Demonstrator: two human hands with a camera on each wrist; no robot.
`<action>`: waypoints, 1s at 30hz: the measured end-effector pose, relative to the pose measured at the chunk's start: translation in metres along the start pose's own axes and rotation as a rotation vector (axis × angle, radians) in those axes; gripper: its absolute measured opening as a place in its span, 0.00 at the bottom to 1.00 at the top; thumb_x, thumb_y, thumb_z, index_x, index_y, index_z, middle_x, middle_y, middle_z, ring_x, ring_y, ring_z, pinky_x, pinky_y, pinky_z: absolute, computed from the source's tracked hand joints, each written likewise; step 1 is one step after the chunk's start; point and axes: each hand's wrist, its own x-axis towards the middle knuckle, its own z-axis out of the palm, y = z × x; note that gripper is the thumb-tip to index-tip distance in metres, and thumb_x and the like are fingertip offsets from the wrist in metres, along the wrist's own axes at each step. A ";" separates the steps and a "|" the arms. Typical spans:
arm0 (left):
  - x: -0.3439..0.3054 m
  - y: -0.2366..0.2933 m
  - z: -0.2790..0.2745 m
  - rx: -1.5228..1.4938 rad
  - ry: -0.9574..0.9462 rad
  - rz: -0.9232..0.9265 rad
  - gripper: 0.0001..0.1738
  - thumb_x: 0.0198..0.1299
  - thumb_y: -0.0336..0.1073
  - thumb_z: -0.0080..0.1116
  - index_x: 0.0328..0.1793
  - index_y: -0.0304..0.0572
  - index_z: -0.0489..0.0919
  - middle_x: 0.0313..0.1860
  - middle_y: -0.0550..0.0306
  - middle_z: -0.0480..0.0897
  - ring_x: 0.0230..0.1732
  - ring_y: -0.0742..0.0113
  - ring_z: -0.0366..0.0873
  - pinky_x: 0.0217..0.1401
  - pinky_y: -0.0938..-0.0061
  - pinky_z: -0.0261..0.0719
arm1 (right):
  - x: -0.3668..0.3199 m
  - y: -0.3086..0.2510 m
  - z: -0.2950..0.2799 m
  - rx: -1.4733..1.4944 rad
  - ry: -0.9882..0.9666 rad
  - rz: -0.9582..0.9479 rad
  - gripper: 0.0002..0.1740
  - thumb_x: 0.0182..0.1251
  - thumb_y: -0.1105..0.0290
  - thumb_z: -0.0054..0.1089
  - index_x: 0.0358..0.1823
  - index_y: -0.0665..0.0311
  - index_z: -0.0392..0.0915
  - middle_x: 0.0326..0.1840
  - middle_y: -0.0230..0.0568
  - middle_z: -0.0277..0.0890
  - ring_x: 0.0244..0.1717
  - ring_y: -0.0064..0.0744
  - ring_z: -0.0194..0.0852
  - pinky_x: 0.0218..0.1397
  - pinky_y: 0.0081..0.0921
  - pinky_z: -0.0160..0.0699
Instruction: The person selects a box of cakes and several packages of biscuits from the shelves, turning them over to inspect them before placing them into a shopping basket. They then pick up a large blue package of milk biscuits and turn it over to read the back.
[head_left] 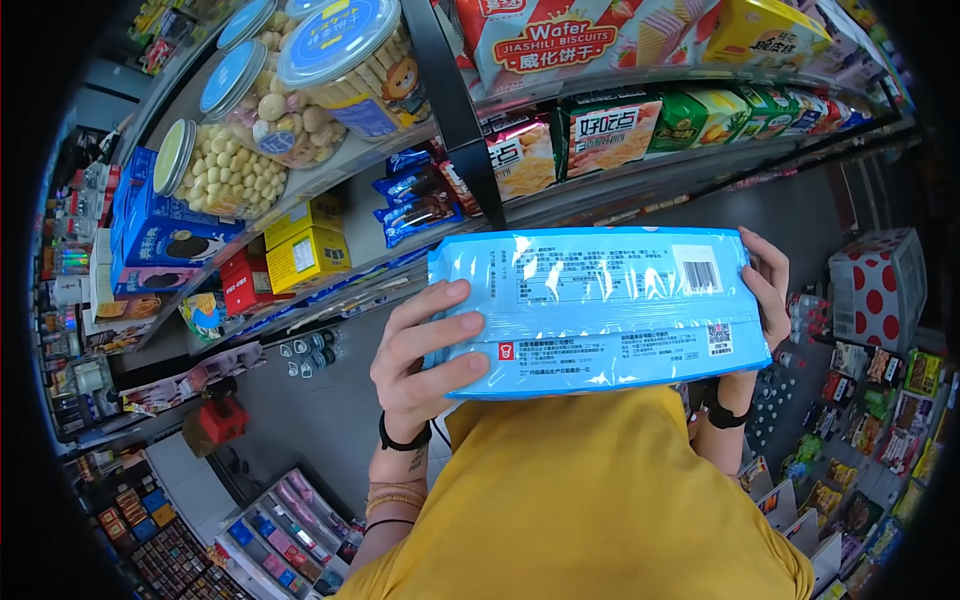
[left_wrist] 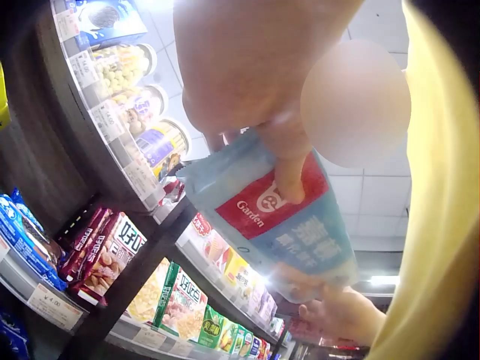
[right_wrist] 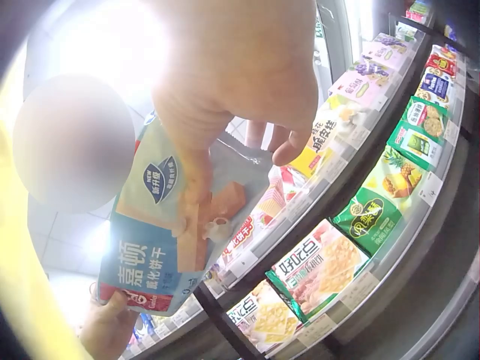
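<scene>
A light blue bag of Garden wafer biscuits [head_left: 600, 310] is held up in front of the chest, its printed back with barcode turned toward the head camera. My left hand [head_left: 425, 345] grips its left end, with several fingers over the back. At the other end my right hand [head_left: 765, 290] holds the right edge. The left wrist view shows the front of the wafer bag [left_wrist: 307, 236] with a red Garden logo, and the left thumb pressed on it. In the right wrist view, the right thumb lies across the wafer picture on the bag [right_wrist: 157, 232].
Ahead, a shelf carries biscuit packs [head_left: 615, 135] and a large red wafer bag [head_left: 590, 45]. Clear jars of snacks [head_left: 350, 70] stand on the upper left shelf, above yellow boxes [head_left: 308, 258]. A box with red dots [head_left: 878, 290] sits to the right, near more racks.
</scene>
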 end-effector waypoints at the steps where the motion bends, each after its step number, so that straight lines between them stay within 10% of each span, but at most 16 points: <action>1: 0.000 -0.001 -0.001 0.002 0.001 -0.001 0.20 0.51 0.32 0.80 0.50 0.55 0.87 0.57 0.56 0.87 0.66 0.43 0.83 0.70 0.47 0.84 | 0.001 -0.002 0.001 -0.007 -0.005 -0.001 0.17 0.73 0.65 0.65 0.59 0.62 0.85 0.69 0.63 0.74 0.68 0.56 0.77 0.70 0.48 0.79; 30: 0.030 -0.028 0.046 -0.053 -0.163 0.137 0.22 0.56 0.32 0.78 0.56 0.56 0.83 0.60 0.51 0.85 0.66 0.39 0.83 0.71 0.43 0.80 | -0.040 -0.024 -0.044 -0.105 0.043 0.248 0.29 0.58 0.61 0.79 0.62 0.57 0.85 0.79 0.62 0.68 0.78 0.60 0.68 0.79 0.51 0.65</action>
